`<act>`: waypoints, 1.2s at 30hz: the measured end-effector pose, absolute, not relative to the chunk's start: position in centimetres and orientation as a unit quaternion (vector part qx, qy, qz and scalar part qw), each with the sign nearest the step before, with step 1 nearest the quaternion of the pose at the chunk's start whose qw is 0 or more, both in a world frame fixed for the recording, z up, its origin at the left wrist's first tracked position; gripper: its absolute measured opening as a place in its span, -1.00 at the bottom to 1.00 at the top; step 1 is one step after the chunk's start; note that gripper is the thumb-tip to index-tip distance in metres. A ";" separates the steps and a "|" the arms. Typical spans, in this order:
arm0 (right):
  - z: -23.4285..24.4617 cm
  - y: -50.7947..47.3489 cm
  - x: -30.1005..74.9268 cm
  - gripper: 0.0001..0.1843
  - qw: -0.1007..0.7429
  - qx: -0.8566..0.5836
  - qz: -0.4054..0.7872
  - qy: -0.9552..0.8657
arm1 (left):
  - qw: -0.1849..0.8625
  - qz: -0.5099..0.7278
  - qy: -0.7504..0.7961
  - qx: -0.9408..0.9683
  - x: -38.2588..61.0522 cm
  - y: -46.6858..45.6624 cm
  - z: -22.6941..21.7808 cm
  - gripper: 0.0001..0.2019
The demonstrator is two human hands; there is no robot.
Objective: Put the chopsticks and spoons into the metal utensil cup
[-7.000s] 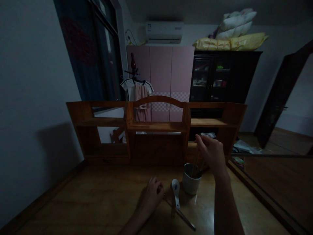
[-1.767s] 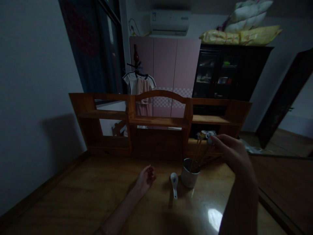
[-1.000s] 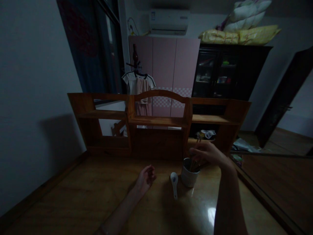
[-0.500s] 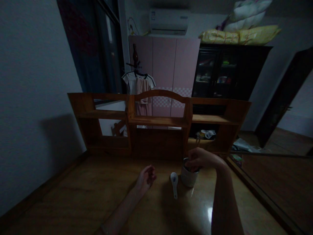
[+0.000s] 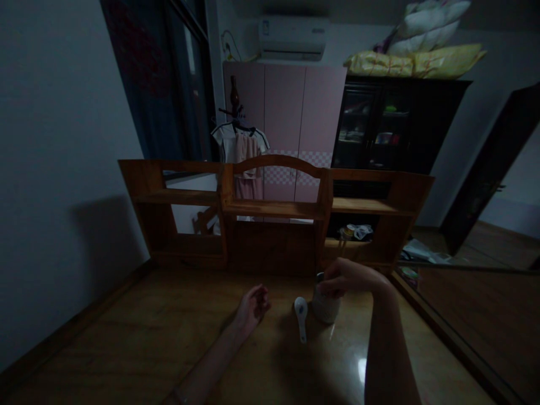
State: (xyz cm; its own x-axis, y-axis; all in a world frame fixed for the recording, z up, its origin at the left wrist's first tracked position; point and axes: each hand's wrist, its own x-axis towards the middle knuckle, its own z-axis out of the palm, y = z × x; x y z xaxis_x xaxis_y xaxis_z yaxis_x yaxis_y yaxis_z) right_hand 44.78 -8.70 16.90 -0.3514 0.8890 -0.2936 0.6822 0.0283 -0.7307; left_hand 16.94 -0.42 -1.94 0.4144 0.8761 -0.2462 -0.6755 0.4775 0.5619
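A white ceramic soup spoon [image 5: 301, 316] with a blue mark in its bowl lies on the wooden tabletop, its handle toward me. Just right of it stands a grey-white cylindrical pot [image 5: 326, 307]. My right hand [image 5: 343, 278] bends down over the pot's mouth, fingers pinched together at the rim. What they hold, if anything, is hidden, and the hand covers much of the opening. To the left of the spoon, my left hand [image 5: 252, 308] rests at the table with loosely curled fingers, some space between them, and nothing visible inside.
A low wooden shelf unit [image 5: 274, 209] stands along the table's back edge. On its right lower shelf sits a jar with a yellow lid [image 5: 348, 232]. A wall [image 5: 63, 225] borders the table's left; a raised wooden edge [image 5: 442, 332] runs along its right.
My right hand has shifted slightly down and toward me over the pot, with its fingers now nearer the front rim. My left hand and the spoon have stayed in place.
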 end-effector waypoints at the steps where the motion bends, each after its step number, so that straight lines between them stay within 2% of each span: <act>1: 16.9 -8.7 44.8 -0.48 0.122 -0.557 0.413 -0.710 | 0.817 0.475 0.263 0.192 17.0 -0.5 -1.8 -0.85; 6: 16.7 -8.6 44.9 -0.56 0.148 -0.575 0.358 -0.721 | 0.813 0.477 0.269 0.197 17.0 -0.8 -1.4 -0.84; 11: 17.0 -8.7 44.9 -0.56 0.171 -0.560 0.336 -0.738 | 0.815 0.474 0.267 0.199 17.0 -0.6 -1.7 -0.84; 17: 17.3 -8.8 44.9 -0.65 0.133 -0.550 0.294 -0.770 | 0.817 0.473 0.267 0.194 17.0 -0.4 -2.0 -0.82; 24: 17.8 -9.2 44.7 -0.62 0.128 -0.532 0.309 -0.778 | 0.816 0.473 0.268 0.195 17.0 -0.6 -1.7 -0.82; 27: 17.8 -9.3 44.6 -0.54 0.132 -0.540 0.309 -0.772 | 0.814 0.477 0.268 0.198 17.0 -0.6 -1.8 -0.84; 32: 18.0 -9.3 44.9 -0.40 0.197 -0.589 0.264 -0.738 | 0.812 0.471 0.272 0.210 16.9 -0.7 -1.6 -0.84; 36: 18.3 -9.2 45.1 -0.43 0.277 -0.598 0.237 -0.714 | 0.806 0.468 0.285 0.225 17.2 -0.8 -1.4 -0.83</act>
State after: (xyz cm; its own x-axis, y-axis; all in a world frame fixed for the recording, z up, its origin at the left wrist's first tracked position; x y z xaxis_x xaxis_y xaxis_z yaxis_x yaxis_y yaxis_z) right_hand 45.11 -9.23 18.28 -0.1312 0.9850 0.1124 0.7229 0.1726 -0.6690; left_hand 17.18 -0.83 -1.37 0.4000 0.8824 -0.2479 -0.6258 0.4605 0.6296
